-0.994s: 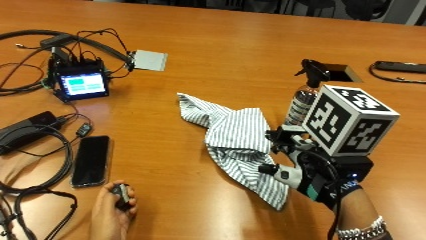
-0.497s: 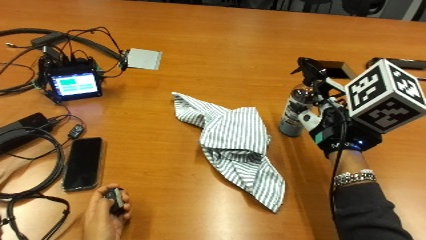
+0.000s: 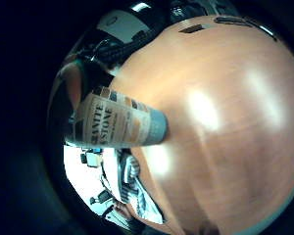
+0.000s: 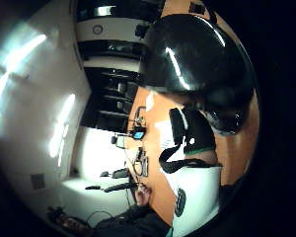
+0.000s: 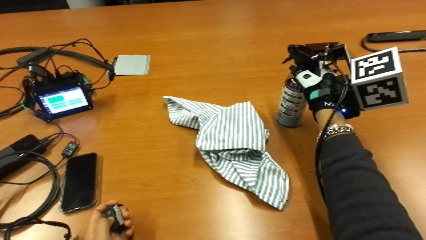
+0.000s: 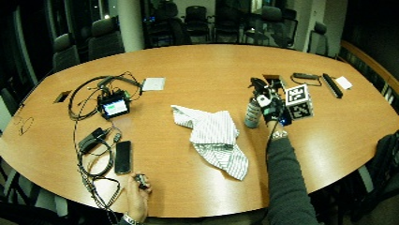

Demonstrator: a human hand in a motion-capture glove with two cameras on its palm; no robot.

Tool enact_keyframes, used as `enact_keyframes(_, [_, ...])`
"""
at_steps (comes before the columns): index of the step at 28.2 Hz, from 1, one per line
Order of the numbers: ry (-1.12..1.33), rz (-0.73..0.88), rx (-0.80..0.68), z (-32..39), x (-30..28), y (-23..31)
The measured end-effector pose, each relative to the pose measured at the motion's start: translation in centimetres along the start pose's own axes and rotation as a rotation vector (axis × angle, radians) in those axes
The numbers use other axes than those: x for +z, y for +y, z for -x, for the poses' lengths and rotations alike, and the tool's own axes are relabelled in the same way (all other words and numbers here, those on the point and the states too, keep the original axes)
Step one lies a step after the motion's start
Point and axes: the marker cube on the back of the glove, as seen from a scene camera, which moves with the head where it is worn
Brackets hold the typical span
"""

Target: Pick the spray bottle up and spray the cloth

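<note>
Your gloved right hand (image 5: pixel 325 92) is wrapped around the upper body of the spray bottle (image 5: pixel 291 100), fingers curled on it just under the black trigger head (image 5: pixel 311 54). The bottle stands upright with its base apparently on the desk (image 5: pixel 219 35), near the striped cloth (image 5: pixel 229 140) but not touching it. The little-finger palm view shows the labelled bottle body (image 3: pixel 118 123) close against the palm, with the cloth (image 3: pixel 130 183) lying beyond the bottle's base. Judged from this, the step in hand is securing the grasp before lifting. Before you lift, confirm that one finger can reach the trigger; whether it does so now cannot be told. Raise the bottle straight up, keep it upright, carry it toward the cloth, and turn the nozzle to face the cloth's middle folds. Keep the nozzle away from the small screen unit (image 5: pixel 61 99) and phone (image 5: pixel 80 182) on the cloth's far side.
</note>
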Motion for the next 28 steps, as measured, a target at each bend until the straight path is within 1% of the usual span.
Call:
enact_keyframes(4, [-0.051, -0.007, -0.008, -0.5, 0.4, -0.1])
enact_keyframes(8, [-0.163, -0.046, -0.039, -1.0, 0.8, 0.0])
enact_keyframes(13, [-0.224, -0.144, -0.163, -2.5, 1.5, 0.1])
enact_keyframes(17, [-0.200, -0.278, -0.280, -3.0, 1.4, 0.6])
enact_keyframes(21, [-0.185, -0.359, -0.338, -2.0, 0.6, 0.8])
enact_keyframes(25, [-0.183, -0.379, -0.350, -0.4, 0.3, 0.3])
enact_keyframes(28, [-0.187, -0.329, -0.322, -1.3, 1.8, 0.1])
